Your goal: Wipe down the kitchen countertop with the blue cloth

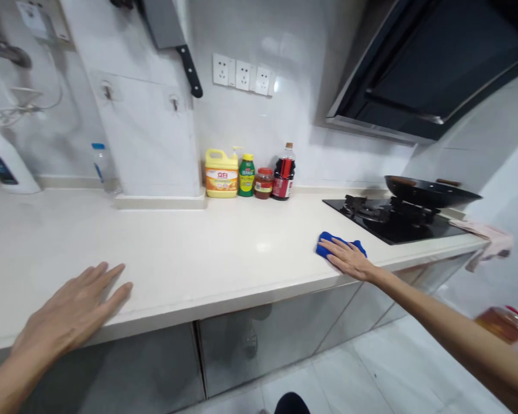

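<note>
My right hand (349,259) lies flat, fingers stretched out, on top of a blue cloth (328,238) that rests on the pale countertop (207,253) just left of the black gas hob (392,221). My left hand (71,313) lies palm down near the counter's front edge at the left, fingers spread, holding nothing.
Against the back wall stand a yellow detergent jug (221,173), a green bottle (246,175), a red jar (263,183) and a dark sauce bottle (284,171). A black wok (429,191) sits on the hob. A clear water bottle (102,167) stands at back left. A cleaver (172,34) hangs on the wall.
</note>
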Demonstrator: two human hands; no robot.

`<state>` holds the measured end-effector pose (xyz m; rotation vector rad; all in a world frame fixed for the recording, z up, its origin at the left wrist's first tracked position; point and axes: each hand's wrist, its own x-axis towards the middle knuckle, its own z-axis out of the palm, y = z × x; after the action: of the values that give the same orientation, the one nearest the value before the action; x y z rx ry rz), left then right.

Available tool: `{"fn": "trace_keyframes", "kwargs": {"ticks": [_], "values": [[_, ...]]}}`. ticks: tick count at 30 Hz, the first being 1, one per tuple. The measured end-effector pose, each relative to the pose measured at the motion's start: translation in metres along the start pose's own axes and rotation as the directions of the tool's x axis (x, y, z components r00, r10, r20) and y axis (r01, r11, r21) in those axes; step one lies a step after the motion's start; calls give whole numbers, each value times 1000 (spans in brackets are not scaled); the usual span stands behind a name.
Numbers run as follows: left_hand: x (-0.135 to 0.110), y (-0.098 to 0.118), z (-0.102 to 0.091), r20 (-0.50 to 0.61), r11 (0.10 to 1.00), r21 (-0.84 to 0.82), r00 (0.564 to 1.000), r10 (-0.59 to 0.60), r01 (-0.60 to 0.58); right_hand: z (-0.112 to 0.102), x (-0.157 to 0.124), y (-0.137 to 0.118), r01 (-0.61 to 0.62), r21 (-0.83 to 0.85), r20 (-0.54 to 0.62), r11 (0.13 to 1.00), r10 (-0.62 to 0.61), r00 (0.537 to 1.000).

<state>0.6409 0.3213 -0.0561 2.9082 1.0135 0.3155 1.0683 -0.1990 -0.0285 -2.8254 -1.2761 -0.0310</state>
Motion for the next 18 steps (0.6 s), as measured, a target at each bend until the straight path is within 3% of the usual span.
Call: {"fn": "trace_keyframes", "kwargs": {"ticks": [4,7,11,18], "values": [[-11,27,-19,73,996,28,993,-91,89,-5,-1,-49,144,16,36,990,-144,989],[-17,40,-29,81,992,45,989,-120,117,-14,7,-106,323,76,97,944,-329,939],[-24,54,-40,99,990,28,985,-141,139,-23,26,-186,529,131,141,839,-544,827],[-28,57,-42,51,980,-78,983,-177,181,-20,66,-317,778,167,44,606,-792,608]]}}
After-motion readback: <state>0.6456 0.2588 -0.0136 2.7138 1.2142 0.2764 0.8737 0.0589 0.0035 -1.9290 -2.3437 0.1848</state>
